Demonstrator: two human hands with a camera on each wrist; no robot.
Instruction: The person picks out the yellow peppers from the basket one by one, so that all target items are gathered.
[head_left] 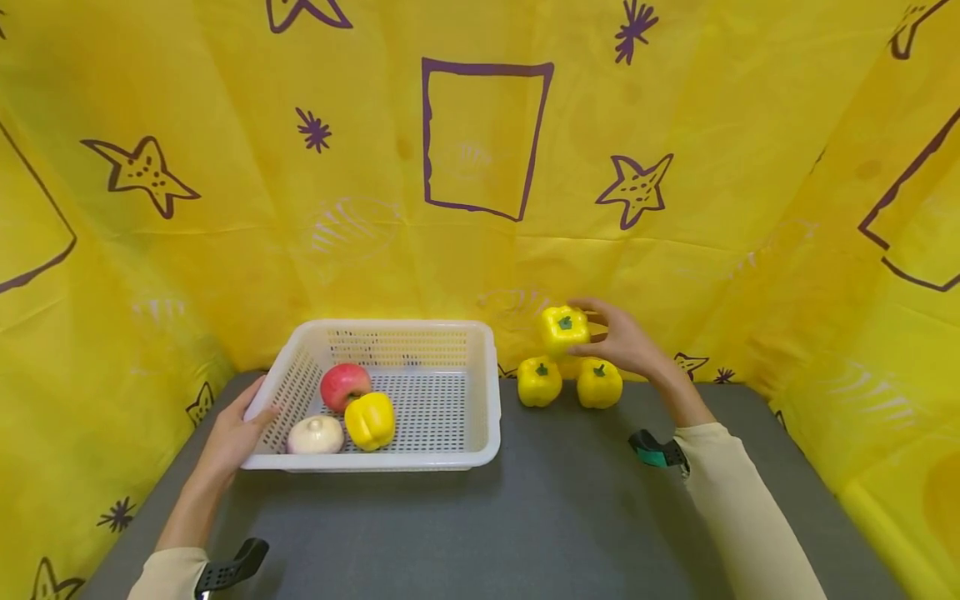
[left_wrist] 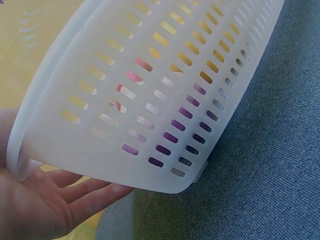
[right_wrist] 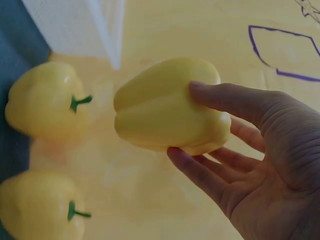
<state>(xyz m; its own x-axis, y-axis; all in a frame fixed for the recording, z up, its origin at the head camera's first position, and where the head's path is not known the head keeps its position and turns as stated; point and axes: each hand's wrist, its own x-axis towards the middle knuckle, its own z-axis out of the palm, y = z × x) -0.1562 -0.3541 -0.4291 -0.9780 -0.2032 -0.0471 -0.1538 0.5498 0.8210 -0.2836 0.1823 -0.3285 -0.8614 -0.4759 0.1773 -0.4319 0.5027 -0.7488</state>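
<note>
A yellow bell pepper (head_left: 564, 330) is held between the thumb and fingers of my right hand (head_left: 621, 337), raised above two other yellow bell peppers. Those two, a left one (head_left: 539, 382) and a right one (head_left: 599, 383), stand upright on the table with green stems up. My left hand (head_left: 235, 433) grips the left side of a white plastic basket (head_left: 491, 392), thumb over its rim and fingers along the outer wall (left_wrist: 115, 170). Inside the basket lie a red apple (head_left: 346, 386), a yellow bell pepper (head_left: 370, 422) and a pale, onion-like vegetable (head_left: 316, 436), purplish through the slots.
The dark grey table (head_left: 525, 517) carries the basket and the peppers. A yellow cloth (head_left: 480, 267) with purple drawings hangs behind and at both sides, close behind the basket and peppers. Dark straps are on both wrists.
</note>
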